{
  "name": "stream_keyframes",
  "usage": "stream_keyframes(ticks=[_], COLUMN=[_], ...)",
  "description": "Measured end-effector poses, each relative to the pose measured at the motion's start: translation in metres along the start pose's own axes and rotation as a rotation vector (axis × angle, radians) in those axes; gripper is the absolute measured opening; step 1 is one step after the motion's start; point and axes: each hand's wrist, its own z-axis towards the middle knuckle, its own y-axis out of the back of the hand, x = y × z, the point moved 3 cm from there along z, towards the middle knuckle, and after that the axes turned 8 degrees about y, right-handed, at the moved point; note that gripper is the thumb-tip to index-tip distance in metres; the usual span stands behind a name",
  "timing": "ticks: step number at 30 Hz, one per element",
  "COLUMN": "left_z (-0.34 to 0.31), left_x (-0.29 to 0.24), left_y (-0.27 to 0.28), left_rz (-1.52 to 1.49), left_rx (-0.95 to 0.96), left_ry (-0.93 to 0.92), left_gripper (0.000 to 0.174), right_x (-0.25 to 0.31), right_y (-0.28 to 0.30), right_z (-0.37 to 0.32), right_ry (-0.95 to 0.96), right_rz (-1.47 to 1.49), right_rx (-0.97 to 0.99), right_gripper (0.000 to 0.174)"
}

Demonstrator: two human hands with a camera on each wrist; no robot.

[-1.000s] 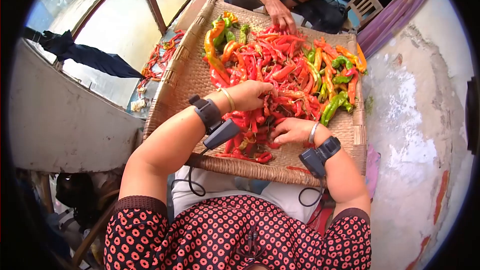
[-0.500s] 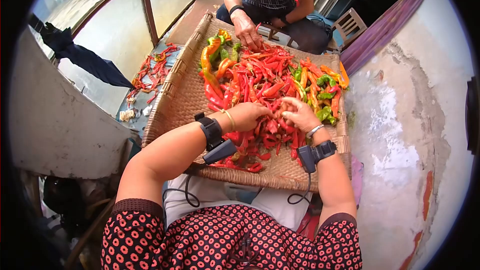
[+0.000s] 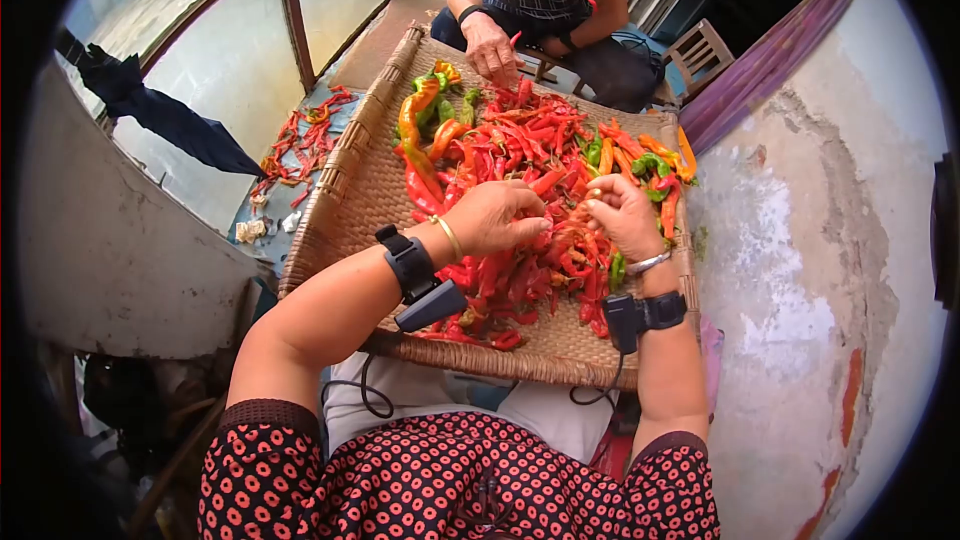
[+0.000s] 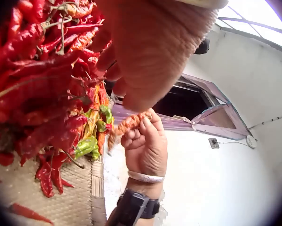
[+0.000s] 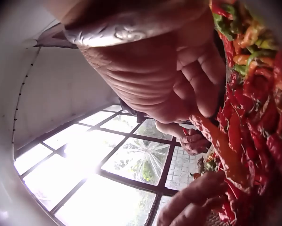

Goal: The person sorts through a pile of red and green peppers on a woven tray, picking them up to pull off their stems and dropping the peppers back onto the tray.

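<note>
Hands: left hand [image 3: 497, 215] curled over chili pile [image 3: 520, 155], right hand [image 3: 625, 215] pinching orange chili [image 4: 127, 125].
Wrinkled glossy red pods heaped on woven tray [image 3: 340, 200]; right hand raised just above pile; can't tell if left grips any.

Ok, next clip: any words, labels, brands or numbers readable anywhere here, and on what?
None: no view shows any readable text.
The wrist strap, the silver bangle and the woven tray carry no lettering; the bangle has only an embossed pattern.
</note>
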Motion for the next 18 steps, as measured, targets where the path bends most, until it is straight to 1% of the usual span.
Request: stream_keyframes(ticks=[1, 2, 4, 5, 6, 7, 8, 9, 10, 12, 14, 15, 18], left_z=[0.001, 0.0, -0.004, -0.004, -0.004, -0.004, -0.004, -0.005, -0.005, -0.006, -0.008, -0.009, -0.007], left_x=[0.002, 0.0, 0.001, 0.004, 0.008, 0.013, 0.017, 0.012, 0.012, 0.011, 0.013, 0.014, 0.013], left_y=[-0.003, -0.006, -0.02, -0.024, -0.028, -0.033, -0.035, -0.033, -0.033, -0.034, -0.038, -0.039, -0.028], left_rz=[-0.038, -0.033, -0.346, -0.357, -0.351, -0.495, -0.639, -0.696, -0.69, -0.718, -0.754, -0.795, -0.76], left_rx=[0.001, 0.003, 0.253, 0.317, 0.323, 0.358, 0.39, 0.439, 0.444, 0.537, 0.564, 0.589, 0.615], left_ry=[0.008, 0.014, 0.332, 0.414, 0.417, 0.449, 0.481, 0.53, 0.537, 0.554, 0.59, 0.622, 0.64], left_gripper=[0.025, 0.025, 0.025, 0.023, 0.023, 0.021, 0.02, 0.018, 0.018, 0.019, 0.017, 0.016, 0.013], right_x=[-0.008, -0.008, -0.02, -0.021, -0.02, -0.02, -0.02, -0.022, -0.024, -0.029, -0.03, -0.029, -0.03], right_y=[-0.006, -0.015, -0.022, -0.023, -0.024, -0.025, -0.025, -0.024, -0.023, -0.023, -0.024, -0.024, -0.021], right_z=[-0.001, -0.002, -0.005, -0.008, -0.012, -0.014, -0.016, -0.017, -0.018, -0.02, -0.02, -0.02, -0.02], right_ry=[-0.008, 0.002, -0.009, -0.01, -0.069, -0.127, -0.126, -0.128, -0.13, -0.12, -0.079, -0.077, -0.106], right_rz=[0.058, 0.111, 0.192, 0.199, 0.224, 0.25, 0.26, 0.256, 0.252, 0.281, 0.272, 0.28, 0.278], right_rx=[0.026, 0.028, 0.043, 0.039, 0.055, 0.072, 0.069, 0.059, 0.049, 0.044, 0.053, 0.053, 0.061], right_gripper=[0.016, 0.015, 0.014, 0.014, 0.013, 0.013, 0.013, 0.012, 0.012, 0.012, 0.014, 0.014, 0.017])
